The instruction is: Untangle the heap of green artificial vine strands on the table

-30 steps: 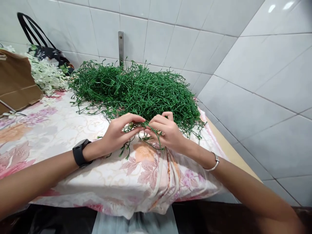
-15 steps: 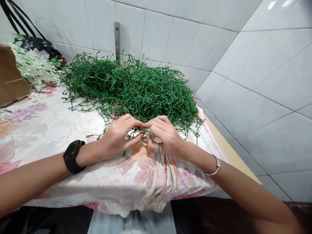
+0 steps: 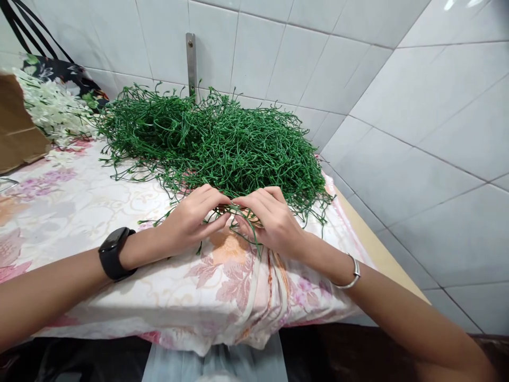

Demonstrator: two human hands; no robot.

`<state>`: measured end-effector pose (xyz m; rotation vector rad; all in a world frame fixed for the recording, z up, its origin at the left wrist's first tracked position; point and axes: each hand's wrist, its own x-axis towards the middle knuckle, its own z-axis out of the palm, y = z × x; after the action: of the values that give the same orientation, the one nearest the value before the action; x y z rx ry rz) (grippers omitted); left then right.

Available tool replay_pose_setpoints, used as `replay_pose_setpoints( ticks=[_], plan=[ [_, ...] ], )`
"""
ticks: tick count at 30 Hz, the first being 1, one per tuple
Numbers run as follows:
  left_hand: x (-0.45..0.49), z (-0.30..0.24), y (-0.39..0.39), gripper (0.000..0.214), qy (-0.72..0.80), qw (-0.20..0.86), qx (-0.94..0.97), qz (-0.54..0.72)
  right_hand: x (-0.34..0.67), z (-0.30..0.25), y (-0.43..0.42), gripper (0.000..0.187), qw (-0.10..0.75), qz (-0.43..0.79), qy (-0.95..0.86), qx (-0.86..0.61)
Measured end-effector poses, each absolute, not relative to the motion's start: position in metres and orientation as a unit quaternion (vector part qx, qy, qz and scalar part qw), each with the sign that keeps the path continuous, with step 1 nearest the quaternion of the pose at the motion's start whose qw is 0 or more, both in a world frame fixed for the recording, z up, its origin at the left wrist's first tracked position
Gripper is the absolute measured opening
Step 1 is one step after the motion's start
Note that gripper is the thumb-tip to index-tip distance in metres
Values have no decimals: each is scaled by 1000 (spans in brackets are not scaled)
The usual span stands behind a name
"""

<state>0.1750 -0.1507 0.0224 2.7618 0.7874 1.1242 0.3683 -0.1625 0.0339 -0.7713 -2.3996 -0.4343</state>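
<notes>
Thin green artificial flower stems (image 3: 254,241) run between my two hands at the front of a large tangled heap of green stems (image 3: 254,143). My left hand (image 3: 194,215), with a black band on its wrist, has thumb and forefinger closed on the stems. Just to its right, my right hand (image 3: 274,220), a silver bangle on its wrist, pinches the same stems from the other side. The fingertips of both hands nearly meet. How many stems are in each pinch is hidden by the fingers.
A floral cloth (image 3: 95,196) covers the table. White artificial flowers (image 3: 59,109) lie at the back left beside a brown cardboard piece (image 3: 19,127) and a dark floral bag (image 3: 85,79). Tiled walls (image 3: 437,132) stand behind and right; a metal strip (image 3: 191,63) is fixed behind the heap.
My fingertips have shifted slightly on the stems, and the stem end hanging by my right hand now curves higher. The heap looks unchanged.
</notes>
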Motion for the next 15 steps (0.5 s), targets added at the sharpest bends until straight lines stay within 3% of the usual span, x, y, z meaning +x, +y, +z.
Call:
replay_pose_setpoints(
  ticks=[9, 15],
  plan=[
    [175, 17, -150, 13, 250, -2, 890, 381, 372, 30, -159, 25, 227, -164, -909, -307],
    [175, 17, -151, 12, 246, -26, 895, 370, 374, 36, -160, 18, 197, -215, -909, -298]
  ],
)
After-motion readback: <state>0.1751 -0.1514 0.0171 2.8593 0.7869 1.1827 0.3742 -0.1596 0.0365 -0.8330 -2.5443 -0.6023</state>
